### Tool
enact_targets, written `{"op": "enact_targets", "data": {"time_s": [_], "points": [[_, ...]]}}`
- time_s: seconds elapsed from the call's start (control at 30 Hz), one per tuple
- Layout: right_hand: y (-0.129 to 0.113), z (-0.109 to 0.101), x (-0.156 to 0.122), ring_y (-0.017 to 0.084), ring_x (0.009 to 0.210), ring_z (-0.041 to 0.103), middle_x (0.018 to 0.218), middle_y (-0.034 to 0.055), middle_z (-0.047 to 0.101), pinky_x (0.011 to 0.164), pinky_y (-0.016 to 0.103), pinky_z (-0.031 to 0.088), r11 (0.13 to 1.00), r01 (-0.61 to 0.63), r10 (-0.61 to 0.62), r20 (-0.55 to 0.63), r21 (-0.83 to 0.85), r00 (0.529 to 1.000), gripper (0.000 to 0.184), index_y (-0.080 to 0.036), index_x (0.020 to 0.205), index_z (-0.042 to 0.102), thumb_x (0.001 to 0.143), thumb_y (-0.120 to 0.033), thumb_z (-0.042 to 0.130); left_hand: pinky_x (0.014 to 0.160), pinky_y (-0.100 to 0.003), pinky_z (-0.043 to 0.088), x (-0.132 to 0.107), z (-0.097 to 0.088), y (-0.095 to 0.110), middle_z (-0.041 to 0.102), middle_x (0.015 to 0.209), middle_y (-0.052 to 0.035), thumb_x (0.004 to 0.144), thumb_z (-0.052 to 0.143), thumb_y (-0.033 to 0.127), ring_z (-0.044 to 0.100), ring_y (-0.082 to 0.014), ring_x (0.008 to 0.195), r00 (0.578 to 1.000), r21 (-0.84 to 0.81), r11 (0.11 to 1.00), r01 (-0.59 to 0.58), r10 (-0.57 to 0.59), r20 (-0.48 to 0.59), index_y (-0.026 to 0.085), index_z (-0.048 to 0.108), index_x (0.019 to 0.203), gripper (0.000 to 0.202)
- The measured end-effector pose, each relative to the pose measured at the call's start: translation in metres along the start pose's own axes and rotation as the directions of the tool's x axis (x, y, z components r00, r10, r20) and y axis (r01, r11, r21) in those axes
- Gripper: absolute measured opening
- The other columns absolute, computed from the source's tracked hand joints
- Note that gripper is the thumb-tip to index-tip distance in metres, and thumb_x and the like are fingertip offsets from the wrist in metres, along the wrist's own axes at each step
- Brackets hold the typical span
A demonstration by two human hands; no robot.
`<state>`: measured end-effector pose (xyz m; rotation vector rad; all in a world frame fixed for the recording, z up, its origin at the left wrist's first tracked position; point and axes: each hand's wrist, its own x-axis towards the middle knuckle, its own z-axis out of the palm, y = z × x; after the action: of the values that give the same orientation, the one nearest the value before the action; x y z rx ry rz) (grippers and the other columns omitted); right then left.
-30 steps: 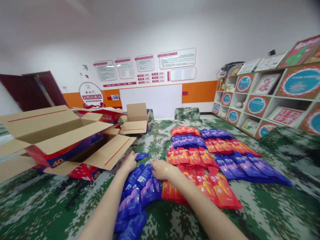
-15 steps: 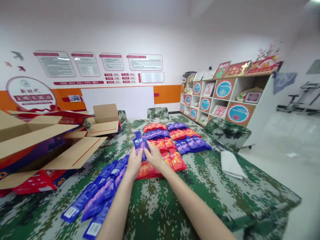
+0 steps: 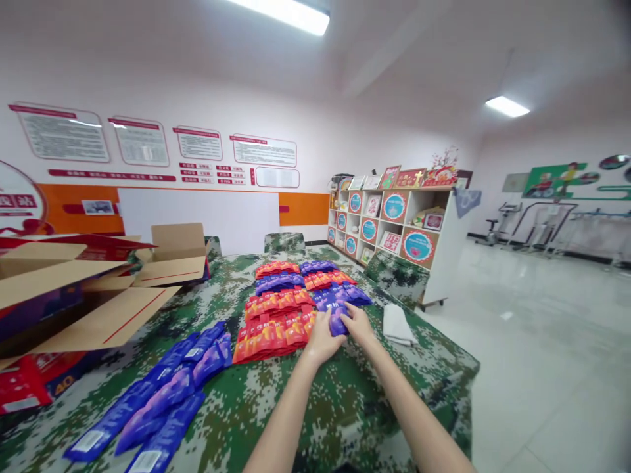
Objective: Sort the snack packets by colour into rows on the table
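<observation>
Between my two hands is a purple-blue printed packet [image 3: 338, 320], just in front of the right-hand rows. My left hand [image 3: 323, 340] grips its left side and my right hand [image 3: 358, 324] its right side. Beyond it lies a row of purple packets [image 3: 348, 293], with an orange row [image 3: 331, 279] farther back. Left of my hands, red-orange packets [image 3: 276, 337] lie overlapped in rows. Several long blue-purple packets [image 3: 162, 397] lie loosely at the front left, some with white barcode labels. Whether the held packet touches the cloth is hard to see.
Opened cardboard boxes [image 3: 113, 322] crowd the table's left side, flaps spread outward. A folded white cloth [image 3: 398, 324] lies right of my hands. The camouflage tablecloth [image 3: 345, 407] reaches the table's right edge. Chairs with camouflage covers [image 3: 398, 276] and a shelf unit [image 3: 384, 213] stand beyond.
Both hands have carried the purple packet from over the left rows, to the right and lower, in front of the right-hand rows. The camera view has turned right.
</observation>
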<state>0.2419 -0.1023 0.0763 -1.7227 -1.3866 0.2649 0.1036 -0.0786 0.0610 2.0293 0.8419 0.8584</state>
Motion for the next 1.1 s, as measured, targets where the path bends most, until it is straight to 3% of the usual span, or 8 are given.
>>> {"op": "enact_targets", "data": {"time_s": [0.17,0.33,0.5,0.6,0.7,0.8,0.87,1.1], "points": [[0.033,-0.009,-0.02,0.02,0.102,0.056,0.114,0.0064,0.061,0.09,0.031,0.041,0.993,0.023,-0.013,0.09,-0.112,0.996,0.051,-0.014,0.122,0.052,0.072,-0.02,0.042,0.094,-0.035,0.037,-0.011,0.025,0.003,0.049,0.11,-0.0108,0.061,0.067,0.031,0.048,-0.0254,0.106,0.999,0.25,0.967,-0.05,0.043,0.03,0.015,0.051,0.114,0.058],[0.051,-0.006,-0.023,0.02,0.101,0.055,0.107,0.0076,0.063,0.089,0.03,0.038,0.933,0.067,0.002,0.193,-0.353,0.981,0.046,-0.018,0.122,0.052,0.079,-0.024,0.039,0.092,-0.037,0.038,-0.017,0.041,0.0,0.051,0.107,-0.011,0.065,0.064,0.034,0.049,-0.0264,0.104,1.0,0.339,0.94,-0.025,0.021,0.016,0.018,0.053,0.111,0.05],[0.063,0.005,-0.016,0.023,0.095,0.055,0.095,0.0134,0.062,0.088,0.033,0.036,0.851,0.161,-0.09,0.164,-0.499,0.982,0.044,-0.013,0.12,0.054,0.085,-0.029,0.033,0.093,-0.038,0.037,-0.016,0.048,-0.005,0.05,0.109,-0.0102,0.07,0.057,0.03,0.048,-0.0254,0.106,0.997,0.389,0.921,-0.028,0.052,-0.053,0.022,0.053,0.111,0.042],[0.07,0.007,-0.016,0.024,0.096,0.053,0.093,0.0138,0.06,0.088,0.035,0.035,0.841,0.205,-0.145,0.157,-0.5,0.977,0.044,-0.014,0.121,0.053,0.086,-0.031,0.033,0.094,-0.037,0.037,-0.019,0.047,-0.001,0.048,0.11,-0.0106,0.072,0.056,0.029,0.045,-0.0249,0.108,0.994,0.432,0.901,-0.038,0.08,-0.081,0.021,0.053,0.111,0.04],[0.076,0.0,-0.021,0.024,0.108,0.048,0.111,0.0164,0.055,0.095,0.036,0.033,0.86,0.247,-0.191,0.168,-0.446,0.967,0.047,-0.011,0.128,0.045,0.087,-0.029,0.029,0.094,-0.038,0.036,-0.026,0.045,0.007,0.048,0.11,-0.0095,0.072,0.058,0.032,0.044,-0.0249,0.107,0.994,0.487,0.873,-0.025,0.075,-0.084,0.022,0.051,0.113,0.043],[0.08,-0.009,-0.027,0.023,0.125,0.032,0.135,0.014,0.037,0.103,0.038,0.027,0.856,0.375,-0.283,0.285,-0.356,0.916,0.05,-0.012,0.133,0.036,0.086,-0.027,0.029,0.094,-0.038,0.034,-0.029,0.044,0.012,0.047,0.116,-0.0079,0.074,0.055,0.03,0.043,-0.0245,0.109,0.994,0.528,0.847,-0.055,0.099,-0.054,0.024,0.05,0.113,0.04],[0.082,-0.012,-0.029,0.021,0.128,0.028,0.14,0.0116,0.032,0.105,0.039,0.025,0.84,0.452,-0.34,0.358,-0.299,0.87,0.05,-0.012,0.134,0.034,0.087,-0.027,0.028,0.093,-0.037,0.034,-0.027,0.045,0.013,0.049,0.115,-0.0075,0.077,0.051,0.026,0.045,-0.0233,0.107,0.995,0.548,0.833,-0.07,0.1,-0.024,0.023,0.053,0.11,0.033],[0.085,-0.003,-0.02,0.023,0.124,0.034,0.136,0.0139,0.038,0.103,0.041,0.03,0.805,0.523,-0.403,0.388,-0.28,0.829,0.048,-0.009,0.131,0.04,0.089,-0.026,0.025,0.089,-0.038,0.031,-0.021,0.044,0.013,0.058,0.093,-0.0059,0.081,0.049,0.023,0.05,-0.0207,0.092,0.992,0.667,0.74,-0.081,0.128,-0.022,0.019,0.058,0.09,0.013]]}}
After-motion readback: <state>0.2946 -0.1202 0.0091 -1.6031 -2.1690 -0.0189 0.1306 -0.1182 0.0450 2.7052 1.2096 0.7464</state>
